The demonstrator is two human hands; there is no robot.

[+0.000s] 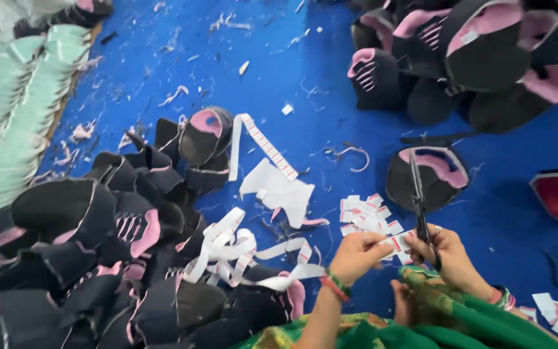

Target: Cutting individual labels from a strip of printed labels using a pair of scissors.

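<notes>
Head view: left hand [356, 253] pinches a light, floppy label strip [396, 244] near its end; right hand [450, 253] grips scissors [419, 200] by the handles above cut labels [366, 216].

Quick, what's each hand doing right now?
Left hand: closed, pinching the label strip.
Right hand: closed on the scissors, blades at the strip.

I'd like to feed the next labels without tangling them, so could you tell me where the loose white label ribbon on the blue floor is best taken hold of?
Judging by its pose, grip the label ribbon at its free lower end, coming from the right over bare blue floor. That stretch lies flat and straight, apart from the black shoe uppers at its top end.
</notes>
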